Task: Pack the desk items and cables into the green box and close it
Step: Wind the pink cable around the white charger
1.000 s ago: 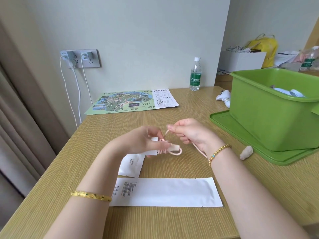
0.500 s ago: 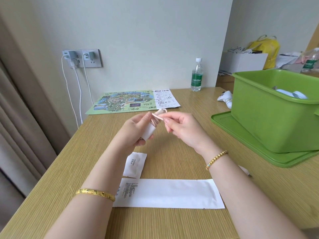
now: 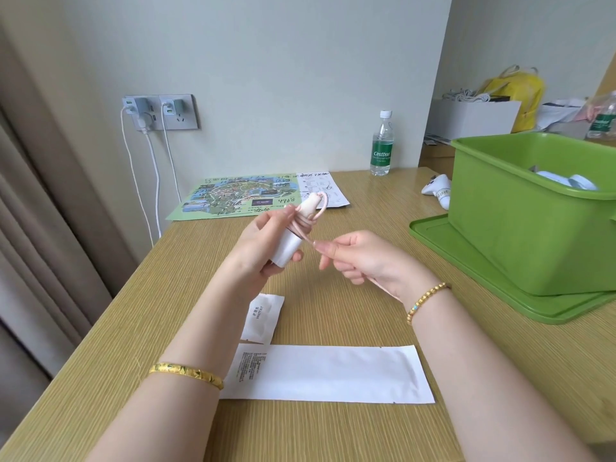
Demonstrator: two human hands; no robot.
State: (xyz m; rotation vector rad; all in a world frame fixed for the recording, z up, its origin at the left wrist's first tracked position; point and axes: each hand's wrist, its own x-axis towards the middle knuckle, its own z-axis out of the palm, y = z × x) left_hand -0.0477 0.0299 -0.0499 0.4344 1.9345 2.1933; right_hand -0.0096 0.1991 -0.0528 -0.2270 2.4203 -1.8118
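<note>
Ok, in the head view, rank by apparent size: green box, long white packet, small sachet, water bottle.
1. Green box, partly cut off by the frame.
2. Long white packet.
3. Small sachet and water bottle look alike; the bottle stands farther off, so no ranking.

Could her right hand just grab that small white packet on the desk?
Probably not yet: nothing blocks the small white packet, but her right hand is pinching the pink cord wound on the white device that her left hand holds.

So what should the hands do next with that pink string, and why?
Probably wind the last bit round. The left hand grips the small white device, its pink cord already looped round it, and the right hand pinches the loose end. Tidy, it can go in the green box.
</note>
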